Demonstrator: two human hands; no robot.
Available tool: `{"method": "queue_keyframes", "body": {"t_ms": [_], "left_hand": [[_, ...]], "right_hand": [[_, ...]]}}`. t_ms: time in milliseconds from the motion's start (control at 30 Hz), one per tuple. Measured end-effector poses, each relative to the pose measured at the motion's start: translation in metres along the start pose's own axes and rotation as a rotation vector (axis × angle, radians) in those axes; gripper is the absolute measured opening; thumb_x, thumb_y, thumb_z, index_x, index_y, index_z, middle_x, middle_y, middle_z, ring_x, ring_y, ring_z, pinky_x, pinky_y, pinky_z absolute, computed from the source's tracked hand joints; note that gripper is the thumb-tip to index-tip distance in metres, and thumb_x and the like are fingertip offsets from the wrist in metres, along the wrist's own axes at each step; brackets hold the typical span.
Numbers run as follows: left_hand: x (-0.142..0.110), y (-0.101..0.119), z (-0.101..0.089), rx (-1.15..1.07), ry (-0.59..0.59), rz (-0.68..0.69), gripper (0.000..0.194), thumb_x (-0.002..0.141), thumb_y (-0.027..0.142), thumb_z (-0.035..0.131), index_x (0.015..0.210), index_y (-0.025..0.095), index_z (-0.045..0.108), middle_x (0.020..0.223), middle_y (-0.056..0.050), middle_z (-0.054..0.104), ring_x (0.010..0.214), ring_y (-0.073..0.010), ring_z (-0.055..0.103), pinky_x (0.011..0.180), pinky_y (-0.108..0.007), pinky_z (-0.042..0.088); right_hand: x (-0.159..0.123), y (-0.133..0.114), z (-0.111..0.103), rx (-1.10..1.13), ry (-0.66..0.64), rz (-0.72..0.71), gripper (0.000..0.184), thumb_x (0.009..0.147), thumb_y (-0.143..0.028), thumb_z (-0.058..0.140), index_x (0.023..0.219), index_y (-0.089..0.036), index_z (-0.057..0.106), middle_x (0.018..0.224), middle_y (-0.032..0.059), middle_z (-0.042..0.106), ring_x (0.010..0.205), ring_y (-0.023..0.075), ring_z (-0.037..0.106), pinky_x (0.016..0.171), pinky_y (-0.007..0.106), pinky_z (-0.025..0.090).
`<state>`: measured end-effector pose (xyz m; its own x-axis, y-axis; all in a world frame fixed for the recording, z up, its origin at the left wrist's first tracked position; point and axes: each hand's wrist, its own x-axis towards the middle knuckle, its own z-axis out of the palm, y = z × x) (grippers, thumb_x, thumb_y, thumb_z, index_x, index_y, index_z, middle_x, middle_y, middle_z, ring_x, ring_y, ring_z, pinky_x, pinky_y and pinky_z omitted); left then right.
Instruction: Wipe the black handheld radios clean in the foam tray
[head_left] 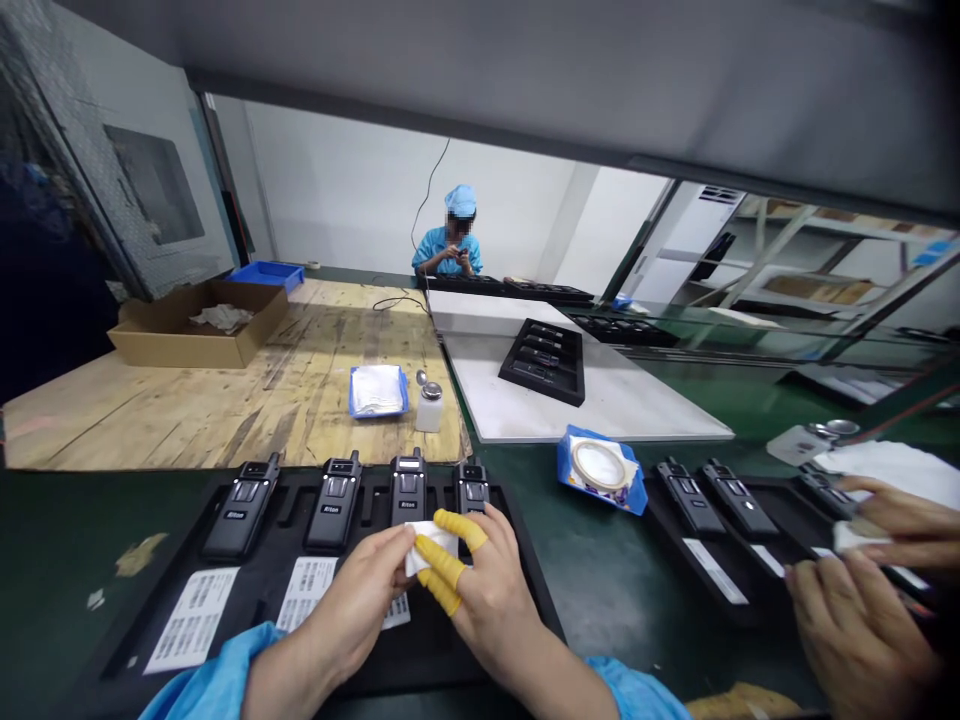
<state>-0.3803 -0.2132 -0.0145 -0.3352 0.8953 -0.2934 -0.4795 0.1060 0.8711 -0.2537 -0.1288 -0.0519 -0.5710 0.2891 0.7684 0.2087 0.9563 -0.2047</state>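
Observation:
My left hand point(349, 615) pinches a folded white wipe point(429, 530) between thumb and fingers. My right hand point(495, 595), with yellow finger cots on several fingers, grips the same wipe from the other side. Whether anything is wrapped inside it, I cannot tell. Both hands are above a black tray point(259, 585). Several black two-way radios lie along its far side, among them a left one point(241, 508) and one marked Riton point(332, 505). A right-hand radio point(472, 484) is partly covered by my right hand. Barcode label sheets point(191, 618) lie in the tray's near side.
At right, a co-worker's hands point(862, 600) hold something white over another radio tray point(675, 560). Beyond my tray are a blue tape box point(637, 497), a pump bottle point(429, 410), wipes in a blue tray point(377, 390) and a cardboard box point(180, 345). A shelf point(525, 80) hangs overhead.

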Motion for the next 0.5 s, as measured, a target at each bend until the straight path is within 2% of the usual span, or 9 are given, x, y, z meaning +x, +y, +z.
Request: {"method": "queue_keyframes", "body": {"t_ms": [67,133,200,267,400,500], "left_hand": [[0.0,0.0,-0.003,0.031,-0.021,-0.027,0.046,0.061,0.057,0.076,0.078,0.015,0.07,0.071,-0.002,0.068,0.07,-0.0154,0.059,0.07,-0.024,0.044],[-0.001,0.001,-0.007,0.054,-0.046,-0.076,0.053,0.061,0.064,0.072,0.079,0.014,0.069,0.073,-0.005,0.07,0.073,-0.0187,0.063,0.077,-0.029,0.046],[-0.002,0.001,-0.01,0.072,-0.049,-0.124,0.059,0.06,0.069,0.069,0.082,0.013,0.069,0.076,-0.008,0.072,0.078,-0.023,0.066,0.084,-0.034,0.046],[-0.002,0.001,-0.013,0.103,-0.048,-0.154,0.063,0.061,0.071,0.067,0.086,0.013,0.07,0.08,-0.01,0.073,0.083,-0.026,0.067,0.086,-0.037,0.046],[-0.002,0.0,-0.016,0.155,-0.045,-0.167,0.066,0.063,0.074,0.062,0.088,0.014,0.07,0.085,-0.01,0.073,0.084,-0.0273,0.068,0.087,-0.04,0.045],[0.0,0.001,-0.016,0.124,-0.066,-0.189,0.065,0.064,0.075,0.061,0.087,0.015,0.07,0.082,-0.01,0.073,0.085,-0.0273,0.068,0.087,-0.041,0.046]], "right_hand": [[0.003,0.003,0.001,0.179,-0.035,0.12,0.019,0.087,-0.026,0.054,0.096,-0.029,0.07,0.108,0.0086,0.062,0.098,0.0234,0.055,0.092,0.052,0.042],[0.007,0.006,0.0,0.436,-0.174,0.348,0.019,0.086,-0.036,0.056,0.091,-0.029,0.073,0.111,0.0086,0.063,0.103,0.0235,0.057,0.09,0.047,0.046],[0.014,0.008,-0.003,0.687,-0.333,0.564,0.027,0.082,-0.049,0.059,0.086,-0.027,0.075,0.113,0.009,0.063,0.109,0.0238,0.057,0.092,0.042,0.046],[0.02,0.01,-0.006,0.867,-0.409,0.69,0.037,0.077,-0.058,0.061,0.078,-0.024,0.075,0.107,0.0098,0.066,0.111,0.0246,0.056,0.096,0.042,0.044],[0.029,0.011,-0.012,0.995,-0.441,0.756,0.039,0.074,-0.06,0.063,0.068,-0.022,0.073,0.089,0.0102,0.071,0.113,0.0276,0.054,0.098,0.046,0.04],[0.032,0.012,-0.014,0.933,-0.438,0.699,0.03,0.075,-0.053,0.064,0.075,-0.026,0.076,0.093,0.0094,0.071,0.118,0.0287,0.051,0.098,0.047,0.04]]}}
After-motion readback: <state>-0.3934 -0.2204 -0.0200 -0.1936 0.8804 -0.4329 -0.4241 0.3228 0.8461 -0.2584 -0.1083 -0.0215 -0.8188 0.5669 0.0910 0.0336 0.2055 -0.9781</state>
